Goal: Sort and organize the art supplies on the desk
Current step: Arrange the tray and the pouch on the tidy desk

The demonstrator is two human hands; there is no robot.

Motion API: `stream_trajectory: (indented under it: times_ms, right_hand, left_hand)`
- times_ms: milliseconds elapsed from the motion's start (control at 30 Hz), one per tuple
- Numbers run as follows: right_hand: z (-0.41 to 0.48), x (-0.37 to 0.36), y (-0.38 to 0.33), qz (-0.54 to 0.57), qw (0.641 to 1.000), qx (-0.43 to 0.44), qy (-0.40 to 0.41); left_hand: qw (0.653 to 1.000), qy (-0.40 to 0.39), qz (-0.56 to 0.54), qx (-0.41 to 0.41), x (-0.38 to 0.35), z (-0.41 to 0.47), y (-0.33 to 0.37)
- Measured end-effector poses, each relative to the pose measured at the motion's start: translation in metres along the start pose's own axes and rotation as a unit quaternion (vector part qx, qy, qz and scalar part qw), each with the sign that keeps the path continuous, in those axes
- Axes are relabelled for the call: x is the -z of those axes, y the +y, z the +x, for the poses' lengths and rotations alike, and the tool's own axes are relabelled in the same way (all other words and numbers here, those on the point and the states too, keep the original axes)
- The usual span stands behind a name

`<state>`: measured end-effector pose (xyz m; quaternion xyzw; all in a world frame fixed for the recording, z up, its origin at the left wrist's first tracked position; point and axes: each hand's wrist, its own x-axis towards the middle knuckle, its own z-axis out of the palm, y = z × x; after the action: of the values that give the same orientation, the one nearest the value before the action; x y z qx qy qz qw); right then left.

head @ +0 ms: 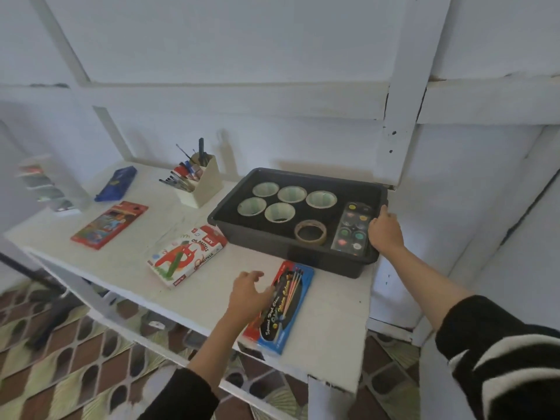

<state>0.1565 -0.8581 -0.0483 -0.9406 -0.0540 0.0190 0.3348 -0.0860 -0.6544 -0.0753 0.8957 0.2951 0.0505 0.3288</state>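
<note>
White desk [333,310] stands against a white wall [212,40].

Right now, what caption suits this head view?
Right hand grips the black tray; left hand reaches the watercolor box.

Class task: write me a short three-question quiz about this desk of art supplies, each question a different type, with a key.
1. How many paper cups stand in the black tray?
2. True or false: the tape roll lies outside the tray.
3. Which box does the left hand touch? A: oil pastels box. B: blue watercolour box. C: red box.
Key: 1 five; 2 false; 3 B.
</note>
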Motion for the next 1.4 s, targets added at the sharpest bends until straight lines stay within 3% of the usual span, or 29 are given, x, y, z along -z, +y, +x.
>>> stream_trajectory:
  times_ms: [67, 167, 333, 733, 933, 1100, 1300, 1400]
  right_hand:
    - [-0.007, -0.001, -0.006, -0.012, 1.0, -0.018, -0.019]
    - [-0.023, -0.005, -0.009, -0.018, 0.999, -0.038, -0.03]
    - [-0.041, -0.01, -0.002, -0.017, 0.999, -0.045, -0.014]
    - [-0.041, -0.013, 0.002, 0.04, 0.998, -0.045, 0.007]
    - [-0.039, -0.017, 0.007, 0.067, 0.997, -0.036, 0.015]
    - [-0.036, -0.018, 0.007, 0.08, 0.996, -0.025, 0.021]
    - [-0.033, -0.012, 0.011, 0.252, 0.966, -0.041, 0.034]
    - [-0.028, -0.016, 0.016, 0.353, 0.934, -0.047, 0.017]
  left_hand:
    - [0.99, -0.106, 0.091, 0.006, -0.012, -0.014, -0.003]
    - [0.979, -0.119, 0.166, 0.006, -0.026, -0.023, -0.003]
    - [0.987, -0.084, 0.138, 0.018, -0.032, -0.016, -0.005]
    - [0.97, -0.223, -0.05, -0.085, 0.059, -0.019, -0.02]
    - [0.966, -0.178, -0.115, -0.146, 0.103, -0.014, 0.007]
    - [0.971, -0.135, -0.122, -0.156, 0.092, 0.015, 0.048]
    - [0.97, -0.089, -0.216, -0.074, 0.021, 0.078, 0.108]
    - [0.981, -0.066, -0.183, -0.028, -0.021, 0.109, 0.141]
